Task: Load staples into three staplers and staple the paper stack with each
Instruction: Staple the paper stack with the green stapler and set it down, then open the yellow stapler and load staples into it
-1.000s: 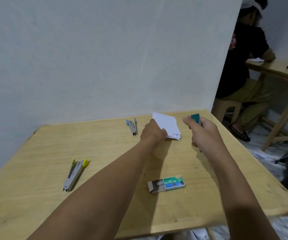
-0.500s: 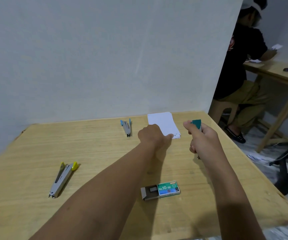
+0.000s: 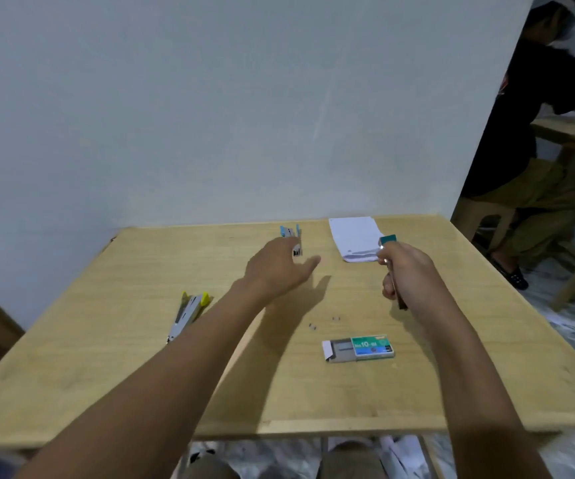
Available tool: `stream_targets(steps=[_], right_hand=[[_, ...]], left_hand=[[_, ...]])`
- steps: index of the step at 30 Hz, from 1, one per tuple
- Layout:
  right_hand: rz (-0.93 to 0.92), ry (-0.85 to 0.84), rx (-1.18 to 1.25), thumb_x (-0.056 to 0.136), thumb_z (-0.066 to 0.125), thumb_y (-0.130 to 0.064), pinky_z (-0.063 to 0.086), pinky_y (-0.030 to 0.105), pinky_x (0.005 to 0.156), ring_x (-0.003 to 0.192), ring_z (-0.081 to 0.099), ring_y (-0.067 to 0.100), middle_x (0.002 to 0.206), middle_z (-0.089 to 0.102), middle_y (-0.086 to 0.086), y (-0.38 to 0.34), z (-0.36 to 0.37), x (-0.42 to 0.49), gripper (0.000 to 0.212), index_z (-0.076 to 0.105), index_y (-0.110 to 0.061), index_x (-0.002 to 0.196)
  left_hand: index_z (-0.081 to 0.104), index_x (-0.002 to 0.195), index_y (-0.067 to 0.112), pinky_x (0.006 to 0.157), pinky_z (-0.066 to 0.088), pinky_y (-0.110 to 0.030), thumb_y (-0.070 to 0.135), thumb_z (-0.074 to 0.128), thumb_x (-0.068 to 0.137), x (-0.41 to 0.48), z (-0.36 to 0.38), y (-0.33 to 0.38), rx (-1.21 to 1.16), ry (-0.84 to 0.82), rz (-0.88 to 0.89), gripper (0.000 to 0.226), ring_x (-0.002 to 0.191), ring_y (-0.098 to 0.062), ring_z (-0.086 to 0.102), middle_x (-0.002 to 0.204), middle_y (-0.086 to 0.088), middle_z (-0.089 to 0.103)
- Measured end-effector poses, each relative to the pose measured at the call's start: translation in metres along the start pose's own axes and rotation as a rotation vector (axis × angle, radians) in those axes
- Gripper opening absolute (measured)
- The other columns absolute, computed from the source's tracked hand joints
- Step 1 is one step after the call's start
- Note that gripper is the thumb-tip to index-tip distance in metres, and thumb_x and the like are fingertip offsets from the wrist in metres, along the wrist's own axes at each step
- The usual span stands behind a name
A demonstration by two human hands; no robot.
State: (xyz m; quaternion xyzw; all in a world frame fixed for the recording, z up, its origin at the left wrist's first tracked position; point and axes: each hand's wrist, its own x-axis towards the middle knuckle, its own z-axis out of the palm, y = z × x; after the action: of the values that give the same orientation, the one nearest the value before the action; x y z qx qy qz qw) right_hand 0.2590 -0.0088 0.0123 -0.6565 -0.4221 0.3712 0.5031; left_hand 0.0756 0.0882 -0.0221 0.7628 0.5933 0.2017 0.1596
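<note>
Reaching for: the blue stapler (image 3: 293, 236), by the looks of it. It lies at the far edge of the table (image 3: 141, 375), around the middle, a bit left of the paper stack (image 3: 355, 236).
Doing it well: probably best to come down on the stapler's body and pinch its long sides, not just a blue tip, so it lifts level and doesn't skid off toward the wall.
Left hand (image 3: 275, 267): arm stretched long across the table, fingers straight and loosely spread, thumb out to the right, holding nothing. Fingertips are right at the blue stapler; can't tell if they touch.
Right hand (image 3: 405, 271): fist wrapped round the teal stapler (image 3: 388, 239), teal end poking out the top, at the stack's near right corner.
Other stuff: yellow stapler (image 3: 189, 311) off to the left, well apart. The staple box (image 3: 358, 347) sits near-middle with its drawer slid partway out, and there are a few loose staples (image 3: 335, 318) just beyond it.
Heads up: loading likely needs both hands, so the teal one wants parking first imo.
</note>
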Motion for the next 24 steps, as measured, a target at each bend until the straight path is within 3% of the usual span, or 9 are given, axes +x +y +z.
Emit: stream_targets(steps=[4, 8, 11, 14, 17, 20, 24], right_hand=[[0.009, -0.135, -0.035, 0.092, 0.051, -0.023, 0.024, 0.03, 0.054, 0.053, 0.033, 0.019, 0.055, 0.037, 0.001, 0.006, 0.029, -0.015, 0.018, 0.05, -0.023, 0.074], [-0.065, -0.234, -0.187, 0.095, 0.057, -0.03, 0.038, 0.029, 0.057, 0.06, 0.049, 0.016, 0.069, 0.047, 0.002, 0.01, 0.058, -0.021, 0.019, 0.056, -0.015, 0.082], [-0.138, -0.232, -0.332, 0.091, 0.062, -0.032, 0.042, 0.025, 0.056, 0.064, 0.052, 0.019, 0.069, 0.049, 0.001, 0.013, 0.084, -0.012, 0.025, 0.056, -0.014, 0.076], [-0.167, -0.222, -0.468, 0.089, 0.062, -0.033, 0.04, 0.027, 0.055, 0.063, 0.053, 0.02, 0.073, 0.058, 0.002, 0.017, 0.114, 0.003, 0.027, 0.061, -0.007, 0.083], [-0.231, -0.158, -0.709, 0.091, 0.058, -0.031, 0.035, 0.028, 0.052, 0.063, 0.051, 0.02, 0.076, 0.056, 0.003, 0.018, 0.145, 0.017, 0.026, 0.052, -0.011, 0.075], [-0.287, -0.044, -0.954, 0.094, 0.053, -0.036, 0.035, 0.029, 0.058, 0.072, 0.053, 0.021, 0.081, 0.055, -0.001, 0.02, 0.171, 0.033, 0.024, 0.053, -0.015, 0.084], [-0.271, 0.014, -1.027, 0.095, 0.051, -0.042, 0.033, 0.028, 0.06, 0.072, 0.051, 0.02, 0.084, 0.06, -0.001, 0.016, 0.192, 0.054, 0.029, 0.057, -0.016, 0.084]], left_hand=[[0.048, 0.139, 0.018, 0.094, 0.04, -0.04, 0.053, 0.049, 0.091, -0.057, -0.02, -0.057, 0.266, 0.226, -0.151, 0.06, 0.12, -0.031, 0.044, 0.13, -0.012, 0.048], [0.049, 0.133, 0.018, 0.094, 0.039, -0.042, 0.055, 0.048, 0.09, -0.096, -0.023, -0.103, 0.29, 0.199, -0.347, 0.056, 0.117, -0.034, 0.045, 0.129, -0.014, 0.046], [0.061, 0.12, 0.019, 0.08, 0.042, -0.039, 0.046, 0.048, 0.093, -0.108, -0.018, -0.122, 0.226, 0.269, -0.279, 0.04, 0.099, -0.032, 0.055, 0.109, -0.008, 0.059], [0.065, 0.1, 0.021, 0.072, 0.042, -0.037, 0.041, 0.047, 0.094, -0.111, -0.015, -0.125, 0.178, 0.348, -0.245, 0.028, 0.084, -0.029, 0.054, 0.092, -0.002, 0.062], [0.063, 0.095, 0.021, 0.071, 0.042, -0.038, 0.042, 0.046, 0.094, -0.111, -0.015, -0.127, 0.152, 0.374, -0.244, 0.027, 0.081, -0.027, 0.054, 0.089, 0.0, 0.062], [0.063, 0.095, 0.021, 0.069, 0.04, -0.037, 0.042, 0.044, 0.096, -0.112, -0.012, -0.129, 0.146, 0.407, -0.233, 0.028, 0.08, -0.026, 0.055, 0.088, 0.002, 0.063], [0.06, 0.09, 0.022, 0.066, 0.041, -0.037, 0.045, 0.041, 0.097, -0.11, -0.01, -0.128, 0.162, 0.435, -0.233, 0.03, 0.074, -0.023, 0.054, 0.083, 0.004, 0.061]])
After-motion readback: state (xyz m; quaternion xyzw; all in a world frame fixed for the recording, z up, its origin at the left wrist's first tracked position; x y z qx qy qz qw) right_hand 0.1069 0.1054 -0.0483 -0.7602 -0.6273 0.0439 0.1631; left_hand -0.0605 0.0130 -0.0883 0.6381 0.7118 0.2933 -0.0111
